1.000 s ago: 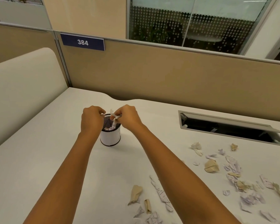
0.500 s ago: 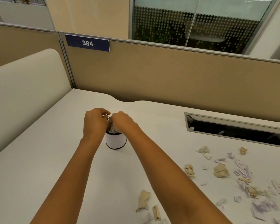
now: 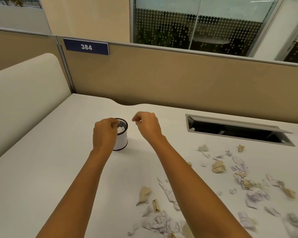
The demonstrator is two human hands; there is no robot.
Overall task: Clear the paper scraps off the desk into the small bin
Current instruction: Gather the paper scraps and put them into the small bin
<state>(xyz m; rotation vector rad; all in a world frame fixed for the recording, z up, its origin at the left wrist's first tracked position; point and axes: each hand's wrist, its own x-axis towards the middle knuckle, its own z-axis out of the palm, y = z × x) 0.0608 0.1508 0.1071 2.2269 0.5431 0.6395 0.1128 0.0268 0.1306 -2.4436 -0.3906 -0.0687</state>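
The small bin (image 3: 122, 140), a white cylinder with a black mesh rim, stands on the white desk (image 3: 41, 169) with crumpled white paper inside. My left hand (image 3: 104, 133) is over its left rim, fingertips pinched on the edge. My right hand (image 3: 147, 125) hovers just right of the bin, above the desk, fingers curled and nothing visible in them. White and brown paper scraps lie scattered to the right and front: a brown scrap (image 3: 144, 194), a brown crumple (image 3: 218, 166), and a heap of white scraps (image 3: 162, 224).
An open cable hatch (image 3: 239, 129) is sunk into the desk at the back right. A tan partition with a blue "384" sign (image 3: 86, 47) closes the back. A cream side panel (image 3: 24, 93) bounds the left.
My right hand pushed a white scrap into the bin, then let go and lifted away to the right. My left hand stayed at the rim.
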